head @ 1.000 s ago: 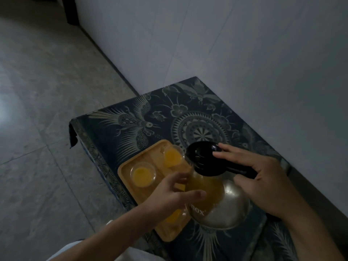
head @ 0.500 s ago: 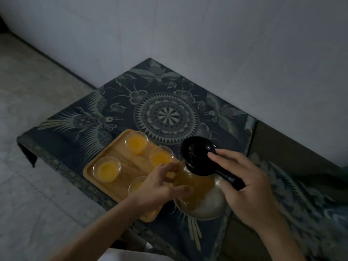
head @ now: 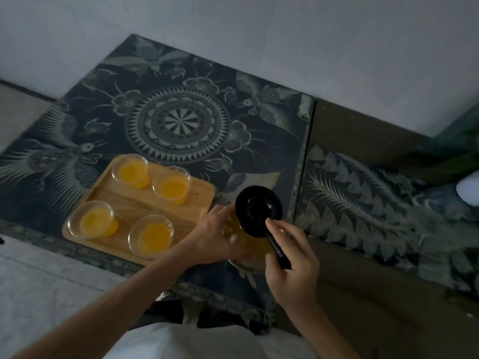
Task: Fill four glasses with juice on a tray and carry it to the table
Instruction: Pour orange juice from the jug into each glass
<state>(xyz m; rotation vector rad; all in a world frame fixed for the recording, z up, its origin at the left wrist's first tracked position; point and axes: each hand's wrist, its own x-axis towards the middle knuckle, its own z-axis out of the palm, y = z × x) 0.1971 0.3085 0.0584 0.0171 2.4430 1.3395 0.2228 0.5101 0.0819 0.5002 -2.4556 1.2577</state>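
Steadying jug (head: 255, 244), both hands (head: 212, 235) cupped.

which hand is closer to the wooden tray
Left. The left hand is against the jug beside the wooden tray; the right hand holds the jug's handle, farther off.

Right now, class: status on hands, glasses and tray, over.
Left hand and right hand on juice pitcher. Four glasses hold juice, upright on wooden tray. Tray not lifted.
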